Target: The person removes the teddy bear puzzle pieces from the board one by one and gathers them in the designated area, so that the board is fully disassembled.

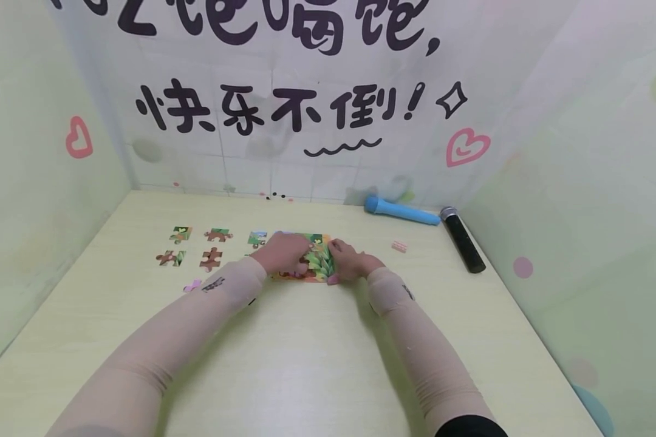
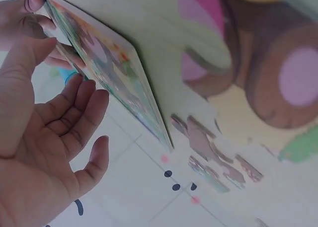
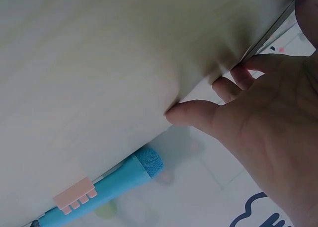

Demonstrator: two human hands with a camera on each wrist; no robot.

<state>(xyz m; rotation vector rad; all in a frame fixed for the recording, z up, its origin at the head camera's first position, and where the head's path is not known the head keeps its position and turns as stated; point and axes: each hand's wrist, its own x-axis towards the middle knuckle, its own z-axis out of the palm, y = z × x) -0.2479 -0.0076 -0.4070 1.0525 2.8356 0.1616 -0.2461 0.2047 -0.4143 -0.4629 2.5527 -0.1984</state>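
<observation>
A jigsaw board (image 1: 321,258) with a bright printed picture of green leaves lies flat on the table, both hands over it. My left hand (image 1: 285,250) is above the board's left part. In the left wrist view, a thin-edged puzzle piece (image 2: 72,58) shows between its thumb and fingertips; the other fingers hang loosely bent. My right hand (image 1: 351,261) rests at the board's right edge, fingers and thumb touching it. In the right wrist view its fingertips meet the board's edge (image 3: 271,34) and the thumb touches the table. The left hand hides part of the picture.
Loose puzzle pieces (image 1: 211,259) lie left of the board, with a pink one (image 1: 192,285) near the left sleeve. A blue microphone (image 1: 401,211), a black microphone (image 1: 463,240) and a small peach toothed block (image 1: 399,246) are on the right. Printed cloth walls surround the table (image 1: 306,352).
</observation>
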